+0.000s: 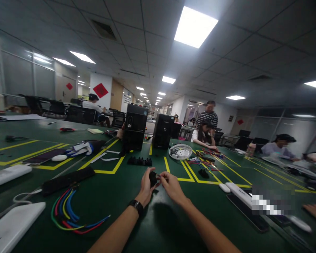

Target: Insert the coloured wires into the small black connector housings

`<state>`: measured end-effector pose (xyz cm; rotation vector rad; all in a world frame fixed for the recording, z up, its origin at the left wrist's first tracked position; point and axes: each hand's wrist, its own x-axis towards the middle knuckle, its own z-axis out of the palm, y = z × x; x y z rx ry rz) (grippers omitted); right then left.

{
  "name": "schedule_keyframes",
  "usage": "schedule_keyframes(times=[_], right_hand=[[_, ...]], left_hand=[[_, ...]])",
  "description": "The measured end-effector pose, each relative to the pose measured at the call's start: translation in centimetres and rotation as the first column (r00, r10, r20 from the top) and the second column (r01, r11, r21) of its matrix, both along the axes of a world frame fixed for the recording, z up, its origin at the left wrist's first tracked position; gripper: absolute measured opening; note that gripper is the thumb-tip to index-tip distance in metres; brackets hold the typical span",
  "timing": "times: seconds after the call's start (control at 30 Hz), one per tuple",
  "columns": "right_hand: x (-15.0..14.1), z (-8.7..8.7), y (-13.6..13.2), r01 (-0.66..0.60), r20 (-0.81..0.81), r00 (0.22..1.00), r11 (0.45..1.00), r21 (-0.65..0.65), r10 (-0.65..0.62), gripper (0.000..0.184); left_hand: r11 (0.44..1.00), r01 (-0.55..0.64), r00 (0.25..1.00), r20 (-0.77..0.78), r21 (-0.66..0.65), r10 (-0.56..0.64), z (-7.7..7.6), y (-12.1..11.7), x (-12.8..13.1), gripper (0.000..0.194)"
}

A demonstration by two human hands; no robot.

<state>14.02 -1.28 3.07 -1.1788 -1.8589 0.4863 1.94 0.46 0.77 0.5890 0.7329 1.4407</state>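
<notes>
My left hand (145,188), with a dark watch on the wrist, holds a small black part (153,178) in its curled fingers above the green table. Against that part's right side, the fingers of my right hand (171,185) are pinched together. What sits in this pinch is too small to make out. Just beyond my hands lies a black strip of blocks (139,161). A similar small black piece (203,173) rests to the right. To the left, a bundle of coloured wires (68,211) curves across the table.
Two black boxes (135,128) stand ahead, near a white round basket (180,152) and a pile of loose wires (208,160). White power banks or similar cases and dark phones (246,209) lie right. A screwdriver (68,129) is far left. Other people sit around the table.
</notes>
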Motion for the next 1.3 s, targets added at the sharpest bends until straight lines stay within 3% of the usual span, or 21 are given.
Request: schedule_keyframes(times=[0.17,0.5,0.97,1.1,1.3], right_hand=[[-1.1,-1.4,0.3,-0.038,-0.130,0.991,0.993,-0.107,0.024,0.020],[-0.7,-1.4,-1.2,0.009,-0.107,0.994,0.999,-0.052,-0.014,0.026],[-0.7,-1.3,-2.0,-0.040,-0.160,0.987,0.988,-0.148,0.016,0.026],[-0.2,-1.2,-1.7,-0.121,-0.246,0.968,0.951,-0.283,0.050,0.022],[0.9,-0.7,-1.8,-0.273,-0.355,0.928,0.847,-0.455,0.109,0.029]], left_hand=[[0.993,-0.119,0.992,-0.032,0.015,0.119,-0.5,0.6,-0.1,0.027],[0.992,-0.098,0.994,-0.043,0.079,0.102,-0.5,-0.2,0.0,0.025],[0.930,-0.080,0.937,-0.290,0.359,0.193,-1.1,-1.1,0.4,0.027],[0.882,-0.058,0.863,-0.420,0.469,0.280,-1.0,-1.2,0.3,0.023],[0.857,0.031,0.783,-0.546,0.515,0.300,-0.5,-1.5,0.1,0.023]])
